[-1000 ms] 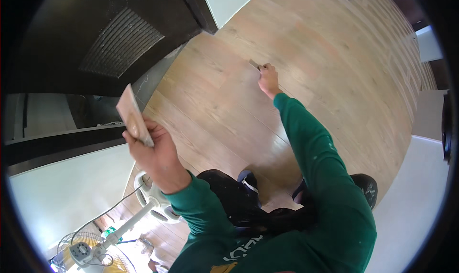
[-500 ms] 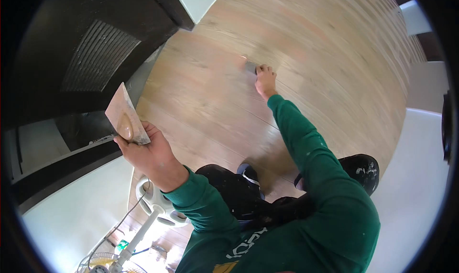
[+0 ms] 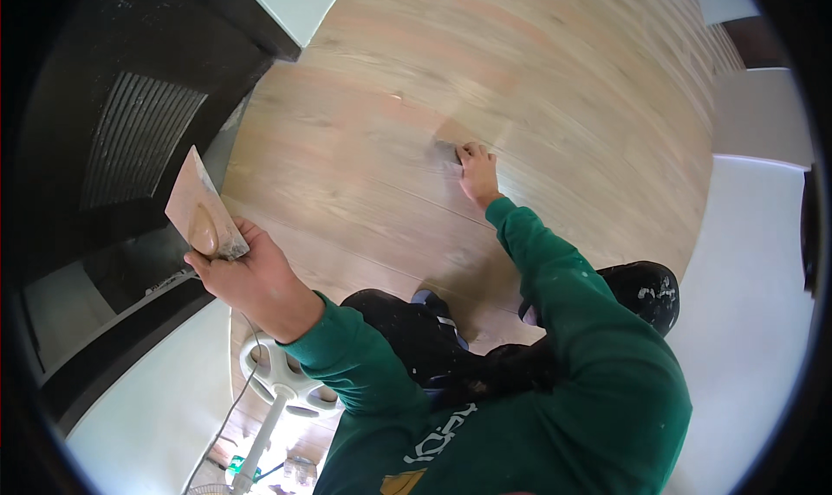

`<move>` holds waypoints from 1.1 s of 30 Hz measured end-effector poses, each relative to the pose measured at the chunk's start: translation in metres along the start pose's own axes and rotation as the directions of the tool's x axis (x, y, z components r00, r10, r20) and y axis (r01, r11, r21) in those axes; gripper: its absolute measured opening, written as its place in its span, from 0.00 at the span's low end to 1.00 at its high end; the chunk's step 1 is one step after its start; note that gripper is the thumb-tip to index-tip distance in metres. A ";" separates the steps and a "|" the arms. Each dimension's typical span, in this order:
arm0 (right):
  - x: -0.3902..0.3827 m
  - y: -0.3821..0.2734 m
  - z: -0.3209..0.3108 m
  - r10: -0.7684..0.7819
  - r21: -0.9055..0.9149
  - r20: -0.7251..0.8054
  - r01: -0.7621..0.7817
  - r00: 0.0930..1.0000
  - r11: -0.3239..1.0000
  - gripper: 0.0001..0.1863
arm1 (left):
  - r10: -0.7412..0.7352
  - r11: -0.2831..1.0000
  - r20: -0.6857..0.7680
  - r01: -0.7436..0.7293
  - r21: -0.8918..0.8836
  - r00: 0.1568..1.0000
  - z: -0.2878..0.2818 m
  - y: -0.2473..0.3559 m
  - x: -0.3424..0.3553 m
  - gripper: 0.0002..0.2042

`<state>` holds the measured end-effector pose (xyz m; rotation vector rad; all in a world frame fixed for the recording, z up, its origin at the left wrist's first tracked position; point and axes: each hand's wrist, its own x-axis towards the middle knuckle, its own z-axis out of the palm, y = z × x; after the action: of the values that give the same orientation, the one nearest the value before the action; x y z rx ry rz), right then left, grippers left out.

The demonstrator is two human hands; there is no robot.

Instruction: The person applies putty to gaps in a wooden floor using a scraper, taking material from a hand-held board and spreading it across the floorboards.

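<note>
While my left grip (image 3: 256,278) pinches the near end of a pale, flat board (image 3: 185,205), my right grip (image 3: 477,174) is closed on a small scraper (image 3: 445,153) out ahead, down by the floor (image 3: 364,174). Board sits off to my left, raised and tilted, broad face up toward me; thumb at its lower left corner, other fingers round by the lower right. Glossy tan blob of paste (image 3: 204,231) rests on that face, near end, close to the thumb. Grey smudges along the board's right edge. Scraper: dark part under my fingers, greyish blade pointing left. Blade is blurred, so can't tell if its edge touches the planks. Grips are well apart, each with its own tool. Floor is light wood-look planking with faint pinkish patches; small bright spot (image 3: 396,96) lies beyond the scraper, up and left of it. Dark panel (image 3: 69,87) with a slatted vent (image 3: 143,140) stands on my left, past the board. White fan stand (image 3: 282,372) is below my left forearm, grey cord (image 3: 227,415) running down beside it. Green sleeves on both arms, dark trousers (image 3: 390,326) with pale specks, one dark shoe (image 3: 436,311) with a light stripe between my knees. White wall (image 3: 750,270) on the right.
</note>
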<state>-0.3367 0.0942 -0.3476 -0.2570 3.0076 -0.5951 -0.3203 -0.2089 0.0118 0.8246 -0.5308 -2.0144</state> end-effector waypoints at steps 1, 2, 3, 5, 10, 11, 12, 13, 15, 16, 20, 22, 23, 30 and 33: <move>0.002 0.007 -0.006 0.034 -0.011 -0.039 -0.034 0.999 0.999 0.28 | 0.006 1.000 -0.007 -0.006 -0.003 1.000 0.003 -0.003 0.001 0.16; 0.006 0.018 -0.012 0.066 -0.021 -0.076 -0.068 0.995 0.997 0.28 | 0.012 1.000 -0.015 -0.013 -0.005 1.000 0.004 -0.008 0.001 0.16; 0.008 0.025 -0.015 0.097 -0.029 -0.113 -0.101 0.989 0.994 0.28 | -0.006 1.000 0.018 0.006 -0.018 1.000 0.002 -0.010 0.003 0.16; -0.008 0.031 -0.007 0.073 -0.109 -0.100 -0.083 0.992 0.991 0.28 | -0.058 0.998 0.087 0.062 -0.034 0.994 -0.004 -0.017 0.008 0.17; -0.030 0.050 -0.011 -0.013 0.038 -0.015 0.013 1.000 0.999 0.32 | -0.026 1.000 0.041 0.025 0.019 0.999 -0.003 -0.030 0.006 0.17; -0.024 0.056 -0.012 0.046 0.010 -0.055 -0.045 0.997 0.999 0.32 | -0.036 0.999 0.016 0.036 0.022 0.999 0.001 -0.036 0.006 0.17; -0.018 0.062 -0.013 0.103 -0.015 -0.097 -0.105 0.990 0.994 0.31 | -0.049 0.998 0.038 0.048 0.030 0.998 0.004 -0.039 0.006 0.17; -0.018 0.070 -0.012 0.161 -0.041 -0.135 -0.168 0.978 0.985 0.30 | -0.067 0.997 0.056 0.064 0.043 0.996 0.003 -0.043 0.005 0.17; -0.030 0.056 -0.001 0.147 -0.051 -0.088 -0.152 0.985 0.987 0.29 | -0.078 0.996 0.073 0.074 0.056 0.994 0.003 -0.053 0.005 0.17; -0.034 0.048 0.006 0.137 -0.056 -0.068 -0.141 0.988 0.988 0.29 | -0.071 0.996 0.074 0.067 0.053 0.995 0.004 -0.056 0.004 0.17; -0.047 0.040 0.006 0.177 0.088 -0.059 -0.172 0.982 0.981 0.32 | -0.095 0.995 0.039 0.093 0.044 0.995 0.007 -0.067 0.004 0.17; -0.046 0.051 -0.005 0.414 0.122 -0.120 -0.401 0.902 0.908 0.25 | -0.137 0.990 0.085 0.134 0.042 0.987 0.007 -0.070 0.004 0.17; -0.048 0.062 -0.006 0.524 0.112 -0.130 -0.512 0.842 0.851 0.24 | -0.163 0.986 0.101 0.159 0.049 0.981 0.005 -0.071 0.003 0.17; 0.004 0.017 0.023 0.688 0.046 0.011 -0.688 0.726 0.725 0.22 | -0.149 0.989 0.105 0.147 0.019 0.983 0.004 -0.049 0.008 0.17; 0.036 -0.032 0.015 0.659 0.039 0.013 -0.659 0.752 0.751 0.22 | -0.132 0.991 0.109 0.134 -0.016 0.985 0.004 -0.025 0.012 0.18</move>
<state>-0.3661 0.0531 -0.3498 0.7892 2.7790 -0.5608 -0.3420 -0.2057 -0.0055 0.7580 -0.5239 -2.1932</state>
